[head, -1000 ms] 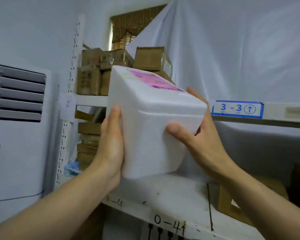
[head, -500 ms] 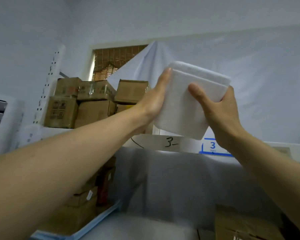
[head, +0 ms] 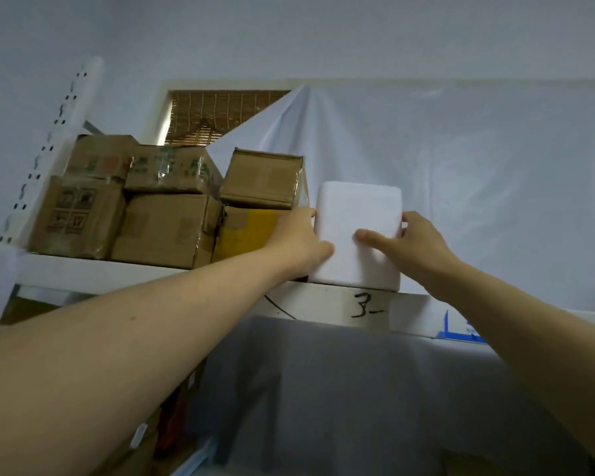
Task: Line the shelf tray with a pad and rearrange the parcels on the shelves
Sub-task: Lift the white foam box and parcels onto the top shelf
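A white foam box stands upright on the upper shelf, just right of the cardboard parcels. My left hand grips its left side, with the thumb on the lower front face. On the other side my right hand holds it, thumb laid across the front and fingers wrapped round the right edge. The box's bottom rests at the shelf's front lip, above a handwritten "3-" mark.
Several brown cardboard parcels are stacked on the shelf's left part, one of them yellow-fronted. A white sheet hangs behind. A perforated upright post stands at the left. More parcels sit on the lower shelf.
Both hands lifted the foam box from the lower shelf up to the upper shelf and set it down beside the cardboard parcels. My view tilted upward.
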Tool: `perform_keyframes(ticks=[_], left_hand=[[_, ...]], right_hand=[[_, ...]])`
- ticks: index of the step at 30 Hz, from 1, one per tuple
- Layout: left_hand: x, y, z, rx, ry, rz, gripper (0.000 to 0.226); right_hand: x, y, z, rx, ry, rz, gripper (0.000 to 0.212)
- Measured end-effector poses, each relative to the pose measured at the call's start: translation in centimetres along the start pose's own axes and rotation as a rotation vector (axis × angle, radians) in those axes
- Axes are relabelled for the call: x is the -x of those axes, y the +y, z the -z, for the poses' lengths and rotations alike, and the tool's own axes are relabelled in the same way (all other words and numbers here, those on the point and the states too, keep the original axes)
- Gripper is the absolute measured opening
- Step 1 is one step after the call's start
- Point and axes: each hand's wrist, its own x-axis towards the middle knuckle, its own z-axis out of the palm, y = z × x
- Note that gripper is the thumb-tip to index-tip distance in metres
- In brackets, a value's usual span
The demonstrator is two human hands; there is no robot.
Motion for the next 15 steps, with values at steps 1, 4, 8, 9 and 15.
perform_keyframes(ticks=[1,4,8,9,15], left_hand=[[-0.5,-0.6,-0.3,-0.035,0.022,0.002,0.049],[-1.3,-2.0,-0.9,-0.105,0.085,0.0,0.05],[-1.4,-3.1,-1.5,-0.13,0.129,0.021,0.054],[-1.4,-3.2,-1.7,-0.134,0.128,0.029,0.052],[0.8,-1.6,-2.9,-0.094,0.295,-0.015,0.032]], right_hand=[[-0.2,0.2,-0.3,0.036,-0.006,-0.011,0.057],[-0.7,0.3,-1.0,0.144,-0.039,-0.072,0.059],[-0.8,0.2,-1.1,0.315,-0.064,-0.089,0.053],[-0.8,0.3,-1.1,0.336,-0.057,-0.08,0.051],[1.0,0.8,0.9,0.314,0.065,0.086,0.041]])
